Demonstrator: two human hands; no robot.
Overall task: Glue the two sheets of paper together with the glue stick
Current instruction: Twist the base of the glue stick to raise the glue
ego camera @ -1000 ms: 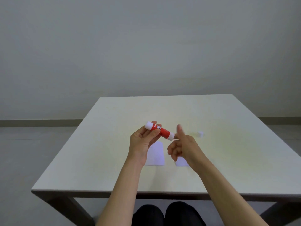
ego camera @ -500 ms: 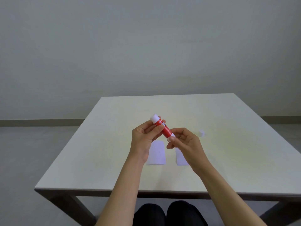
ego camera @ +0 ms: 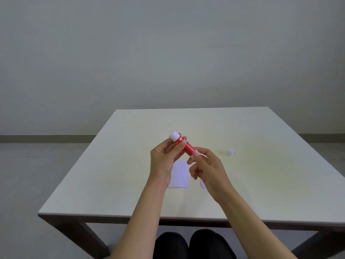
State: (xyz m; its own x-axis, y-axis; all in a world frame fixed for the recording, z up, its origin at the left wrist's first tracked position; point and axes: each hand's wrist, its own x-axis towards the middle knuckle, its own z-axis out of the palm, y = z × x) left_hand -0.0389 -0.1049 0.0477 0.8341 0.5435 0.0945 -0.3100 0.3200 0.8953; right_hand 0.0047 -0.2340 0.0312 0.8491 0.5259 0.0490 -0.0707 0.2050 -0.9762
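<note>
A red glue stick (ego camera: 184, 144) with white ends is held tilted above the table, its upper end pointing up and left. My left hand (ego camera: 164, 161) grips its red barrel. My right hand (ego camera: 207, 165) pinches its lower white end with thumb and fingers. Below the hands a white sheet of paper (ego camera: 180, 174) lies flat on the table. A second white sheet (ego camera: 203, 185) lies to its right, mostly hidden under my right hand. A small white cap (ego camera: 230, 151) sits on the table to the right of the hands.
The pale table (ego camera: 261, 184) reaches its front edge just below my forearms. A bare wall stands behind the table. My dark-clothed knees (ego camera: 190, 243) show under the front edge.
My right hand came in from an open pose beside the glue stick and closed on its lower end. The stick tilted more upright in my left hand.
</note>
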